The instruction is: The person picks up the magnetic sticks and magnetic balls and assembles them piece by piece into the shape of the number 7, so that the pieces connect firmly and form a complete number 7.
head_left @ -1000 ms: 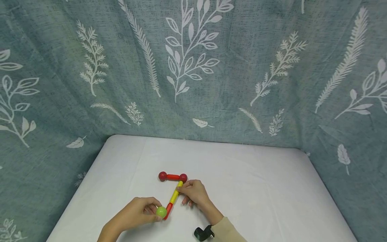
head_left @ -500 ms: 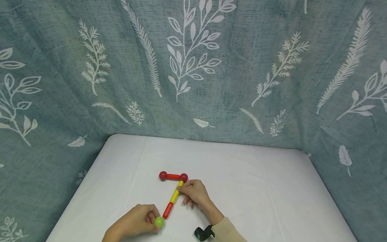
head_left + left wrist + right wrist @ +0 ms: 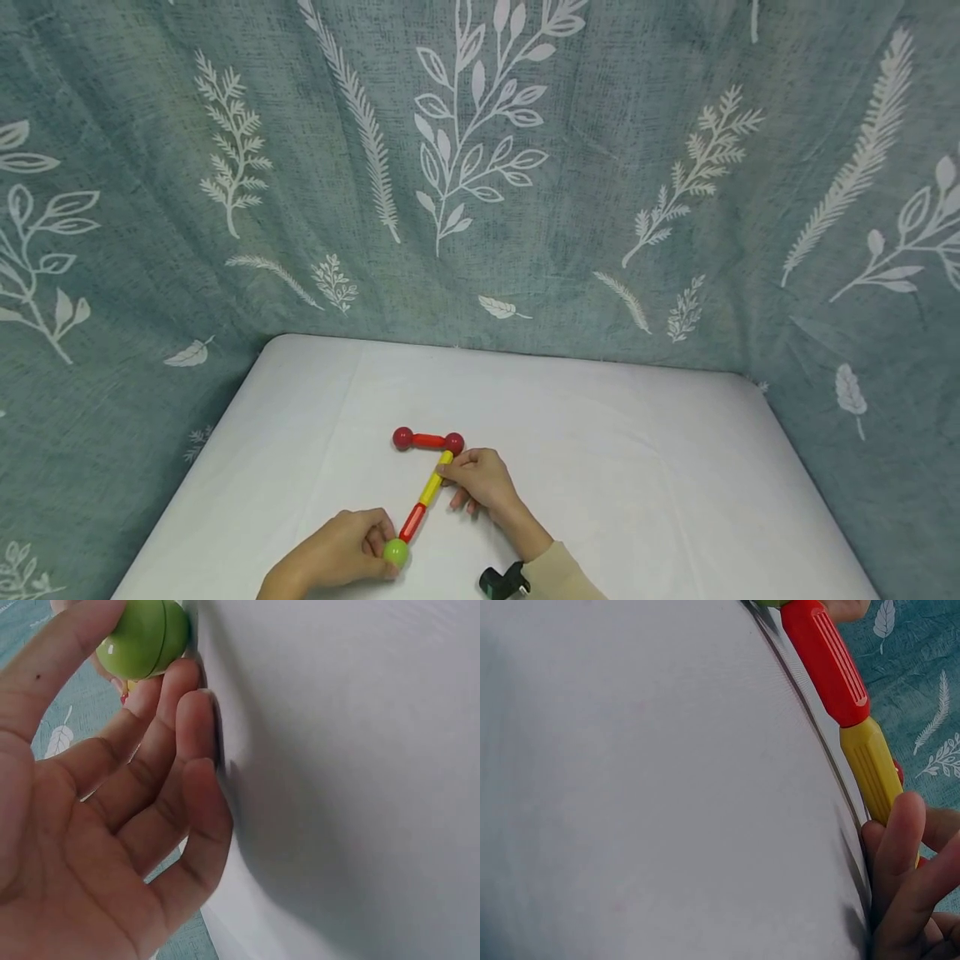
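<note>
Beige sleeve [image 3: 558, 573], blk wrist cam [image 3: 501, 581]

A long stick [image 3: 423, 498] lies on the table [image 3: 637, 467]. A ball [image 3: 396, 552] sits at its near end. A short stick with two balls [image 3: 428, 440] lies at its far end.

a white cloth-covered table [image 3: 637, 467] carries a chain of toy pieces: two dark red balls [image 3: 402, 437] joined by a short red rod [image 3: 428, 439], then a yellow-and-red plastic stick [image 3: 423, 498] ending at a green ball [image 3: 396, 552].
</note>
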Demonstrator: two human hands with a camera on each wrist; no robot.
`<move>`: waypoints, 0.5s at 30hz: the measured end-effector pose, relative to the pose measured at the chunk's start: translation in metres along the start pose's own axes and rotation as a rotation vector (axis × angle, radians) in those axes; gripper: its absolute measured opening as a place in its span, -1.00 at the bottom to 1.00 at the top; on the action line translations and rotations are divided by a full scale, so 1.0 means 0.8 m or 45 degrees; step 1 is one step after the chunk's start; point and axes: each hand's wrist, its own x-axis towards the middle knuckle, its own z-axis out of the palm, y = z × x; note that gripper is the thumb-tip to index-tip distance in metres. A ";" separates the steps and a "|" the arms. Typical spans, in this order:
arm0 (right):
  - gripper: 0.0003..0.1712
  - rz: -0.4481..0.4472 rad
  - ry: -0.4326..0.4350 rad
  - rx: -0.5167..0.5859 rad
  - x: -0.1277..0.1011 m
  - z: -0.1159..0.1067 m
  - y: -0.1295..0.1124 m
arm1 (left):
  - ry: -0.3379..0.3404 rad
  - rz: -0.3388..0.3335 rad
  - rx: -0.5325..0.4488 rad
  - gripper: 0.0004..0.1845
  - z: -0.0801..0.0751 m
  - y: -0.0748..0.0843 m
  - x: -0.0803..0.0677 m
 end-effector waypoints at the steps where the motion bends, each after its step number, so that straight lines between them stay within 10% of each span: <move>1: -0.63 0.003 0.001 0.002 0.000 0.000 0.000 | -0.005 -0.004 0.004 -0.63 -0.001 0.000 0.000; 9: -0.64 -0.014 -0.001 0.000 -0.001 0.002 -0.001 | -0.001 -0.144 0.071 -0.49 -0.027 0.009 0.006; 15: -0.64 -0.022 0.010 -0.028 -0.002 0.000 -0.001 | 0.321 -0.145 0.159 -0.51 -0.055 0.008 0.048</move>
